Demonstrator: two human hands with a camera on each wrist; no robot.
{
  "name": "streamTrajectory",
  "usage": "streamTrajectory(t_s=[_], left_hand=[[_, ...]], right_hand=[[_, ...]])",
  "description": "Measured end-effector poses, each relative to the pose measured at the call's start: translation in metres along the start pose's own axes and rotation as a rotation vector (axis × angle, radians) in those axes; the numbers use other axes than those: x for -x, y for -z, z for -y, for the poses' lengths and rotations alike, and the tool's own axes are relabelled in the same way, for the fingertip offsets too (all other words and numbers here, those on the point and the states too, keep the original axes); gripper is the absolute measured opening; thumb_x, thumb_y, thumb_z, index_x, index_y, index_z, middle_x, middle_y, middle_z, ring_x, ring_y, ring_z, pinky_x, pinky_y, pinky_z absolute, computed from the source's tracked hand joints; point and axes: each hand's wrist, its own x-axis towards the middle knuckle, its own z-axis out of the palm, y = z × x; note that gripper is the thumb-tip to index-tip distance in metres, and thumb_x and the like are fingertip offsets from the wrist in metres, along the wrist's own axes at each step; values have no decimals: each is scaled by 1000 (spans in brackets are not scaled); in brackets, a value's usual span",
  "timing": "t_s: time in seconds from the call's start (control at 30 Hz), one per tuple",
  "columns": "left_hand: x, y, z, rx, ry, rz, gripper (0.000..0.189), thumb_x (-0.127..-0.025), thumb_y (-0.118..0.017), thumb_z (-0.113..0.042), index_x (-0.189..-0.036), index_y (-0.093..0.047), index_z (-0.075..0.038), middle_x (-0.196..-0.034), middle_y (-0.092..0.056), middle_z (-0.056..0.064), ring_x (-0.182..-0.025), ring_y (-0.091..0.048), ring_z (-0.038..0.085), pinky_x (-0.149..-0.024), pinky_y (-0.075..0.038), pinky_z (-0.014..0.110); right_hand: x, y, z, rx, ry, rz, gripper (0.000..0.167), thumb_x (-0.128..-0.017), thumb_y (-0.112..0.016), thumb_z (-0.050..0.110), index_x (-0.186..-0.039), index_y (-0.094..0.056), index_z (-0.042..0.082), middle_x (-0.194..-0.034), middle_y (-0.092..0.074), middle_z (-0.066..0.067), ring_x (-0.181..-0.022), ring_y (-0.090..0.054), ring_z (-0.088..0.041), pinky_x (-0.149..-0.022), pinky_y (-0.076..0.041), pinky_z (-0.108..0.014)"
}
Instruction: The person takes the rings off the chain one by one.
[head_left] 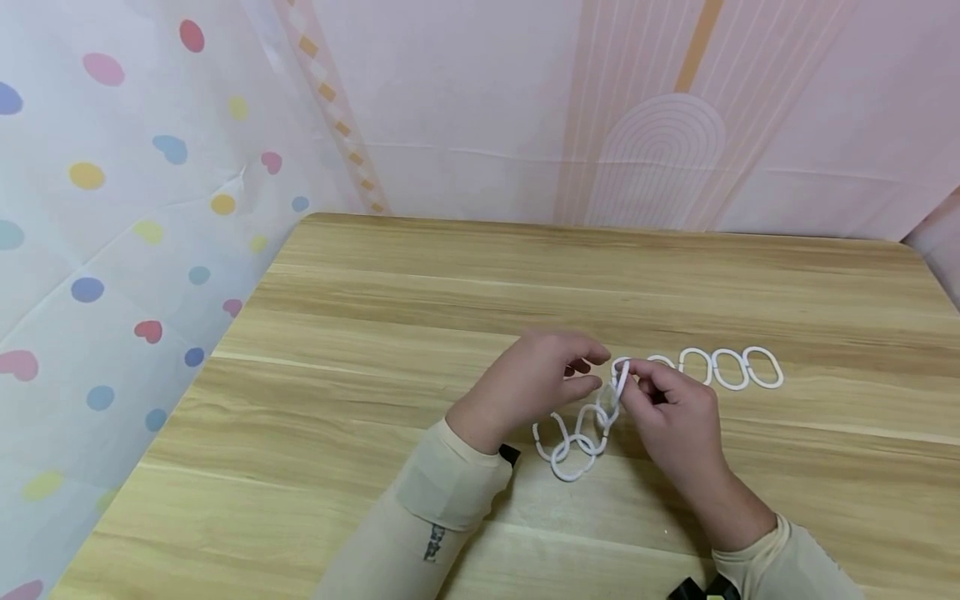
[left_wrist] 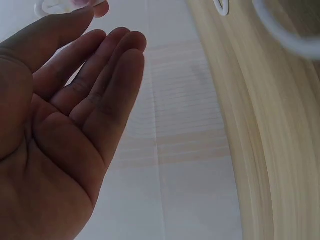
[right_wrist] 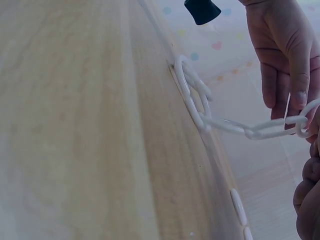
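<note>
My right hand (head_left: 678,417) pinches a white link (head_left: 622,383) between thumb and fingers, holding it upright above the wooden tabletop (head_left: 337,375). From that pinch the white chain (head_left: 577,438) runs down and to the left, link through link, its lower part lying on the wood below my grip; the link at its far end shows a gap. My left hand (head_left: 528,375) is just left of the pinch, fingers loosely bent, thumb apart from them, gripping nothing; I cannot tell whether its fingertips touch the chain. To the right of the pinch and a little beyond it, a row of white links (head_left: 746,362) lies side by side, its nearest end partly hidden by my right hand. Well beyond my grip, behind the table's far edge, hangs a pink patterned backdrop (head_left: 480,100).
</note>
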Motion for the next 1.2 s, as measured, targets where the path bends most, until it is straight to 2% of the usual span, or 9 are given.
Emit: streamTrajectory(t_s=[0.3, 0.43, 0.6, 0.77, 0.97, 1.2], left_hand=[[-1, -5, -1, -10, -20, 32, 23, -93, -73, -14, -116, -74, -10, -109, -74, 0, -95, -67, 11, -85, -51, 20], [-1, -5, -1, -2, -32, 25, 17, -93, -72, -13, -109, -77, -11, -101, -74, -2, -88, -66, 7, -80, -50, 17], [-2, -6, -2, -17, -60, 1, 11, -93, -72, -14, -102, -78, -14, -93, -74, -6, -78, -61, 2, -73, -48, 16], [-1, -6, -3, 3, -65, 23, 6, -92, -74, -15, -97, -78, -14, -88, -72, -8, -72, -58, 1, -68, -46, 15], [-1, -6, -3, 2, -80, 12, 4, -93, -74, -16, -90, -76, -15, -80, -69, -10, -67, -54, 1, -65, -44, 16], [0, -3, -3, 4, -70, -13, 3, -93, -74, -15, -91, -77, -14, -79, -68, -9, -69, -55, 1, -67, -45, 17]], right_hand=[[0, 0, 2, -42, -33, 11, 13, -83, -71, -10, -88, -77, 0, -61, -56, 3, -56, -44, 1, -51, -35, -12], [0, 0, 4, -69, -54, 3, 11, -83, -72, -8, -88, -77, 1, -61, -56, 3, -55, -45, 1, -51, -35, -13], [-1, 2, 6, -77, -123, -11, 13, -85, -71, -7, -89, -78, 3, -62, -56, 7, -56, -46, 1, -51, -36, -12], [-1, 3, 8, -106, -164, -16, 12, -86, -71, -7, -89, -78, 2, -63, -56, 8, -55, -47, 1, -51, -35, -12], [-1, 3, 10, -159, -187, -22, 10, -86, -71, -7, -89, -77, 1, -63, -56, 8, -55, -47, -1, -49, -35, -13], [-2, 4, 11, -159, -197, -31, 12, -85, -69, -9, -88, -76, -1, -62, -57, 10, -55, -47, 0, -50, -35, -13]])
